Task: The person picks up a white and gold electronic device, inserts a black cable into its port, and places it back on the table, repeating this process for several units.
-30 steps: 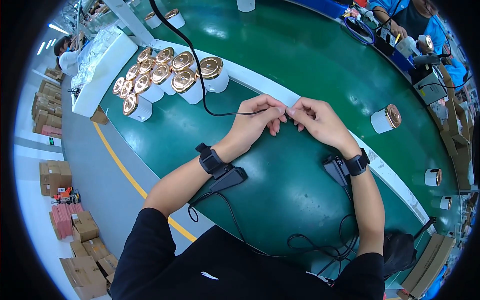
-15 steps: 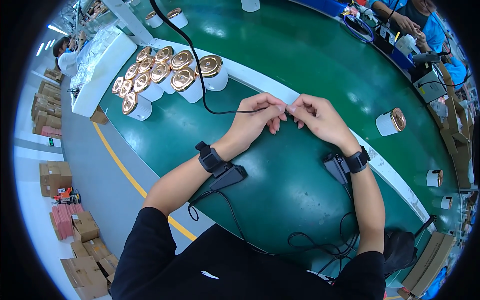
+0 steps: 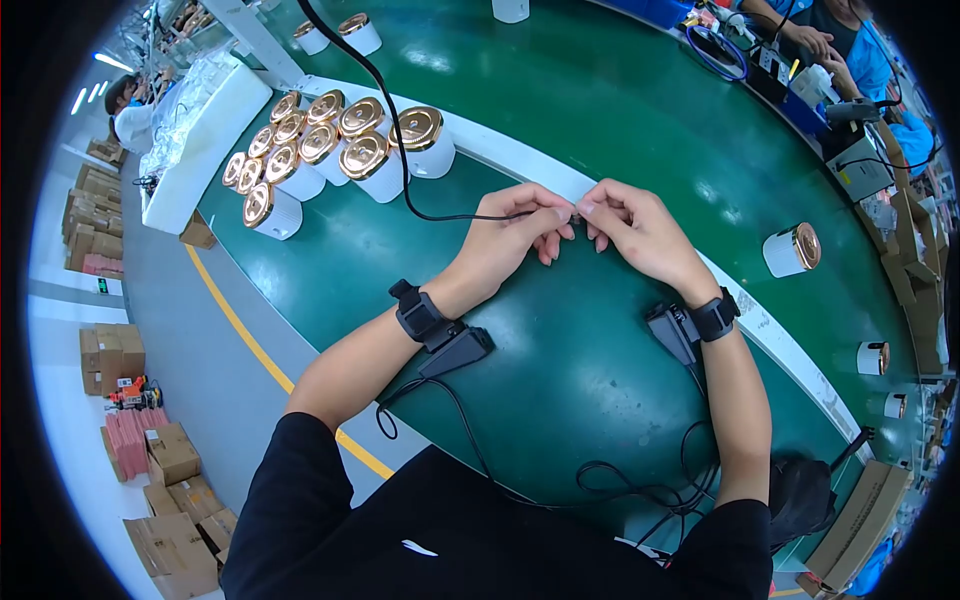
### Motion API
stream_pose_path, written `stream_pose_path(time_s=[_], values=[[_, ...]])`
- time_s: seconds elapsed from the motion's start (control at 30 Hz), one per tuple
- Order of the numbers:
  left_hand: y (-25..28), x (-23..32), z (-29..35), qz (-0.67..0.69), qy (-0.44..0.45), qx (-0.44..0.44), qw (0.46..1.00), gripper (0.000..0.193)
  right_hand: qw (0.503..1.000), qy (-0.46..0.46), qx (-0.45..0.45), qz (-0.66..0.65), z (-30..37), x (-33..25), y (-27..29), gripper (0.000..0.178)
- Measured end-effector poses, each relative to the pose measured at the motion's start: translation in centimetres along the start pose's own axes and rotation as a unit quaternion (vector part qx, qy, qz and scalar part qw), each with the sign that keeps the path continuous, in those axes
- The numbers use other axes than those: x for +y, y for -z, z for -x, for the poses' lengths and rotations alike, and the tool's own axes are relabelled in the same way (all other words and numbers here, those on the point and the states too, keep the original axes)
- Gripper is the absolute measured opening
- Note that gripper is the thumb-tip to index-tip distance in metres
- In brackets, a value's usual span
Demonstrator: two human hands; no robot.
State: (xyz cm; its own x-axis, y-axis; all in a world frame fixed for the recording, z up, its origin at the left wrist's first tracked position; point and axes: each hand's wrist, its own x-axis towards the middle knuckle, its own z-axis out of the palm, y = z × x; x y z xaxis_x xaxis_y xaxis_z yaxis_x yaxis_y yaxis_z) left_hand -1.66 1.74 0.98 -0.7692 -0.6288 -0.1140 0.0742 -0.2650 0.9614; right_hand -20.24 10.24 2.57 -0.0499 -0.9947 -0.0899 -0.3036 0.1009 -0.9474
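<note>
Over the green table, my left hand [image 3: 510, 235] is closed in a pinch on a thin black cable [image 3: 440, 216], which hangs down from the top of the view. My right hand [image 3: 640, 235] meets it fingertip to fingertip, also pinched. What lies between the right fingers, by the cable's end, is too small and covered to make out. Beyond my left hand stands a group of white ribbed jars [image 3: 376, 178] with shiny copper-coloured lids. Black straps with small black devices [image 3: 457, 352] sit on both my wrists.
A white rail [image 3: 530, 160] divides my table from a green belt [image 3: 600, 110] carrying several more jars, one white jar [image 3: 785, 255] at the right. Loose black cables [image 3: 640, 490] lie near my body. Cartons [image 3: 172, 555] stand on the left floor; a co-worker's hands [image 3: 815, 42] show far right.
The jars on the belt have shifted slightly to the right. My hands keep almost the same pinch, with the right fingers slightly closer to the left. The co-worker's hands have moved.
</note>
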Motion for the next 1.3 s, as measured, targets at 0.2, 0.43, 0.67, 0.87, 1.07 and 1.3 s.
stream_pose_path(time_s=[0.2, 0.43, 0.67, 0.87, 1.07, 1.3], values=[[0.04, 0.08, -0.39, 0.011, -0.011, -0.002, 1.000, 0.013, 1.000, 0.002, -0.002, 0.006, -0.17, 0.00, 0.23, 0.019], [0.29, -0.17, -0.04, -0.006, -0.007, -0.005, 1.000, 0.017, 1.000, -0.003, -0.010, -0.006, 0.05, 0.45, -0.07, 0.020], [0.17, -0.18, -0.44, -0.005, -0.009, -0.001, 1.000, 0.017, 1.000, 0.006, 0.001, 0.012, -0.28, 0.08, 0.50, 0.019], [0.13, 0.05, -0.25, -0.011, -0.008, -0.002, 1.000, 0.018, 1.000, 0.006, -0.007, -0.009, 0.08, 0.50, 0.02, 0.019], [0.12, -0.15, 0.02, -0.001, 0.001, 0.005, 1.000, 0.016, 1.000, 0.009, -0.006, -0.003, -0.08, 0.26, 0.24, 0.020], [0.32, -0.05, -0.65, 0.018, -0.007, 0.002, 1.000, 0.015, 1.000, 0.009, -0.007, -0.005, -0.23, 0.47, 0.38, 0.018]])
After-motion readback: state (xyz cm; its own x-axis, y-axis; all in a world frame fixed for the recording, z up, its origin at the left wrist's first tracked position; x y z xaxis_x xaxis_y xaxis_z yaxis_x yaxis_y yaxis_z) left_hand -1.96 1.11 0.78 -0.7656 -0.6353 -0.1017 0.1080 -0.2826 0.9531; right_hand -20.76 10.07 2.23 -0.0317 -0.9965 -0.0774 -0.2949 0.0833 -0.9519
